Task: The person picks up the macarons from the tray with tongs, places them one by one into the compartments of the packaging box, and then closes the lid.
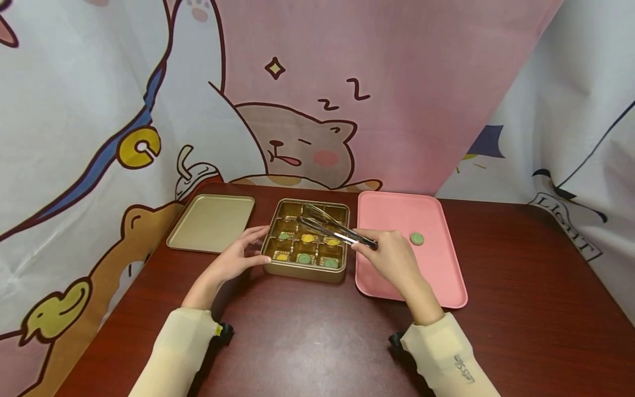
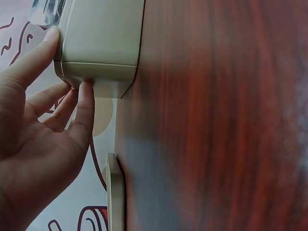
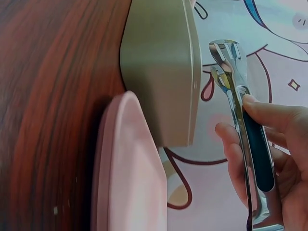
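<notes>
My right hand grips metal tongs with dark handle grips, their tips slightly apart over the back part of a gold divided box. Straight fingers of my left hand touch the box's left side, the thumb at its front left corner. In the left wrist view that thumb reaches the rim and the fingertips meet the wall. Small round yellow pieces and green pieces lie in the box's front and middle rows. The tongs partly cover the back compartments.
A pink tray stands right of the box, with one green round piece on it. Left of the box lies a flat gold lid. Behind the dark red wooden table hangs a cartoon-printed cloth.
</notes>
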Demonstrator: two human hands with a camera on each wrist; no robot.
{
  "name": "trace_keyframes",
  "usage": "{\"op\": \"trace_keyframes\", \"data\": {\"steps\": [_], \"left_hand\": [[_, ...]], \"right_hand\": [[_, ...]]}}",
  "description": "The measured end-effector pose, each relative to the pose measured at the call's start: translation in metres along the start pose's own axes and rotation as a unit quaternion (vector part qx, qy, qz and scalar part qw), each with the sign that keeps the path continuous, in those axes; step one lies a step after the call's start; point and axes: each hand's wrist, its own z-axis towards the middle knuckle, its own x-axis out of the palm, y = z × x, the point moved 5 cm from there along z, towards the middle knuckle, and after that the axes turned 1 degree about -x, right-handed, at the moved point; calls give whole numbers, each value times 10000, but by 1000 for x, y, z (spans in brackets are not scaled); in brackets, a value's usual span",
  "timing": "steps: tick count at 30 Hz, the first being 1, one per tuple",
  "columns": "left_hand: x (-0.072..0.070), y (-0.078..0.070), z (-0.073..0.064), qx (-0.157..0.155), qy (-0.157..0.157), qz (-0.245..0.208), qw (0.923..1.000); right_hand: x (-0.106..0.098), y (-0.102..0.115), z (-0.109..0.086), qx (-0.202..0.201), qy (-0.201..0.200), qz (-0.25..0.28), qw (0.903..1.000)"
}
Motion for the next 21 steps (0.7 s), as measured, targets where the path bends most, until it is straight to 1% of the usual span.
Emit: {"op": "trace_keyframes", "data": {"steps": [9,16,21], "left_hand": [[0,-1,-1,30,-1,-58,10000],[0,0,-2,-35,-3,-51,10000],[1,0,-2,-38,4,-43,10000]], "right_hand": [[-21,-19,-11,-15,-335,-137,9993],[-37,-38,-21,164,-387,-91,9991],[-49,-50,-29,266,-563,-198,9979]]}}
